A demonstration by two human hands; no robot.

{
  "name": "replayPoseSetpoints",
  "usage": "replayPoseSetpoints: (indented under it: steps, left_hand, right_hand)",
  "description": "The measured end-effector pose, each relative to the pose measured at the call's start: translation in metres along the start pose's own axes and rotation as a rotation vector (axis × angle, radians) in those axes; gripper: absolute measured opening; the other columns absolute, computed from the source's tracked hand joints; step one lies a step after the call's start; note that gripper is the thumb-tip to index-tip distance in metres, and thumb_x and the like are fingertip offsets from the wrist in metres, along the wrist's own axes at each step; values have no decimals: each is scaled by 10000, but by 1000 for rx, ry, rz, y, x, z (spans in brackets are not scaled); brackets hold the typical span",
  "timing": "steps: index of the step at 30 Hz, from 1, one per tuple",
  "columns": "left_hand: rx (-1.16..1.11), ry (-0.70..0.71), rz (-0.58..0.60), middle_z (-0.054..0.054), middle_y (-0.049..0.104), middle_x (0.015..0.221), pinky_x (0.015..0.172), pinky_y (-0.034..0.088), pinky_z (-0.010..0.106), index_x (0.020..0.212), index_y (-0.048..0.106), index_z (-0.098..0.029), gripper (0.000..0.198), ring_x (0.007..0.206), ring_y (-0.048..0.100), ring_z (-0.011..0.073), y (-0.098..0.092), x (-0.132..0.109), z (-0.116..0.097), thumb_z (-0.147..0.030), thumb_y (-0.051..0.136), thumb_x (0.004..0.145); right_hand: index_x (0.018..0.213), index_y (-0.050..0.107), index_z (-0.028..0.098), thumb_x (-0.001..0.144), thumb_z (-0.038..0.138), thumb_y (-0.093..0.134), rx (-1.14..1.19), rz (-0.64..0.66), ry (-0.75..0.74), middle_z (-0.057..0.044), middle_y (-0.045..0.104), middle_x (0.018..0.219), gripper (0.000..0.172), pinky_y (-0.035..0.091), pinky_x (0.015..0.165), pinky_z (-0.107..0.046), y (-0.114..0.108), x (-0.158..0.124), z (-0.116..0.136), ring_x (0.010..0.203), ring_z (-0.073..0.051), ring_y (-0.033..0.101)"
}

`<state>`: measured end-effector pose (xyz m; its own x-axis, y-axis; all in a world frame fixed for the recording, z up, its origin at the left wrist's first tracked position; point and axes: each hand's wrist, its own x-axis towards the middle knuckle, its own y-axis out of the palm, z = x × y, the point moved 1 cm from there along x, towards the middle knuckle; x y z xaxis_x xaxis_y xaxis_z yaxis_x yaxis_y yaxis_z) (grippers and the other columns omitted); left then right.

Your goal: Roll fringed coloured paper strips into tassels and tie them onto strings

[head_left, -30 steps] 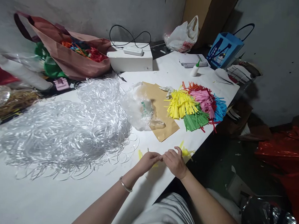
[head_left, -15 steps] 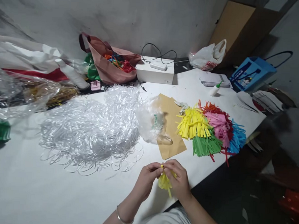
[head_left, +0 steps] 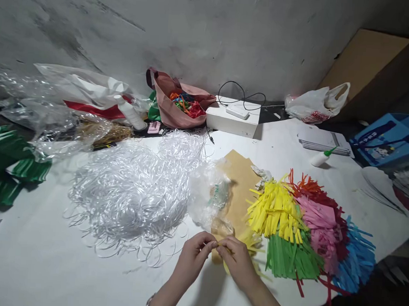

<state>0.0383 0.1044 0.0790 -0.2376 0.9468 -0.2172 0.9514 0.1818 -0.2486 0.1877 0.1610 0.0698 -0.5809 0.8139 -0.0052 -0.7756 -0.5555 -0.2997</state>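
My left hand (head_left: 195, 257) and my right hand (head_left: 236, 261) meet at the front of the table, thumbs and fingertips pinched together. Between them they hold the twisted top of a yellow fringed tassel (head_left: 251, 241). Its strips fan out behind and to the right of my right hand, partly hidden by it and blurred. Right of my hands lie several fringed bundles: a yellow one (head_left: 273, 210) on top, a green one (head_left: 284, 257), a pink one (head_left: 320, 215), a blue one (head_left: 355, 259) and a red one (head_left: 311, 185).
A large heap of white shiny string (head_left: 128, 199) spreads over the left middle. Beside it lie a crumpled clear plastic bag (head_left: 205, 190) and brown paper (head_left: 240, 169). A glue bottle (head_left: 320, 158), a white box (head_left: 232, 122) and a pink bag (head_left: 179, 107) stand farther back.
My hands have turned the tassel so its strips swing from hanging below to the right side. The view has also shifted, and the table's things appear lower.
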Motion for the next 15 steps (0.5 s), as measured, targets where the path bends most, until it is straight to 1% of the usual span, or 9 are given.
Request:
replayPoseSetpoints:
  steps: [2, 4, 5, 6, 7, 9, 10, 12, 15]
  left_hand:
    - [119, 136, -22, 52, 658, 775, 679, 493, 278, 763, 650, -200, 236, 741, 606, 177, -1, 24, 1, -349, 516, 889]
    - [270, 232, -109, 76, 671, 908, 781, 501, 309, 888, 654, -198, 220, 865, 620, 189, -2, 59, 5, -248, 442, 914]
    - [373, 233, -160, 88, 666, 977, 818, 498, 319, 960, 648, -194, 248, 917, 619, 190, -3, 79, 8, -183, 405, 910]
    - [495, 198, -198, 97, 659, 1025, 838, 495, 322, 1014, 640, -187, 302, 945, 618, 187, -3, 100, 12, -118, 373, 893]
    - [629, 132, -206, 100, 655, 1047, 853, 489, 320, 1036, 639, -182, 347, 965, 617, 185, -4, 120, 17, -68, 358, 868]
    - [756, 42, -189, 118, 661, 1013, 840, 484, 327, 996, 663, -156, 345, 943, 629, 200, -5, 156, 28, -48, 370, 847]
    - [788, 7, -170, 127, 668, 973, 817, 485, 330, 950, 677, -142, 318, 910, 638, 210, -6, 169, 33, -64, 386, 849]
    - [827, -38, -130, 134, 679, 904, 767, 484, 329, 868, 694, -128, 281, 845, 649, 222, -7, 186, 43, -106, 414, 859]
    - [887, -79, -68, 127, 693, 890, 753, 472, 316, 846, 701, -134, 279, 830, 649, 219, -9, 191, 53, -124, 422, 864]
  right_hand:
    - [704, 641, 197, 936, 326, 514, 21, 38, 48, 7, 573, 647, 294, 443, 622, -238, -5, 13, -9, 670, -155, 577]
    - [683, 614, 188, 927, 340, 513, 28, -7, 90, 11, 541, 633, 305, 412, 572, -226, -10, 23, -21, 637, -148, 546]
    - [694, 613, 185, 923, 346, 514, 28, -27, 107, 7, 542, 645, 297, 400, 553, -222, -11, 28, -27, 630, -146, 537]
    - [710, 616, 181, 922, 351, 512, 27, -39, 121, 3, 545, 656, 291, 392, 540, -219, -12, 31, -32, 623, -144, 530]
    - [726, 620, 179, 922, 355, 510, 26, -44, 132, -1, 549, 666, 285, 386, 530, -217, -12, 35, -37, 617, -142, 525]
    - [740, 620, 178, 924, 357, 503, 22, -36, 144, -6, 555, 685, 282, 383, 527, -214, -11, 39, -44, 616, -141, 523]
    - [735, 615, 179, 925, 357, 498, 20, -28, 146, -8, 556, 692, 285, 383, 528, -213, -11, 41, -46, 620, -142, 524]
    - [733, 609, 181, 929, 364, 489, 19, -11, 146, -10, 559, 706, 293, 387, 534, -212, -9, 43, -49, 635, -145, 532]
    - [747, 618, 185, 930, 383, 486, 16, 0, 150, -10, 561, 702, 301, 392, 543, -214, -10, 44, -52, 648, -152, 540]
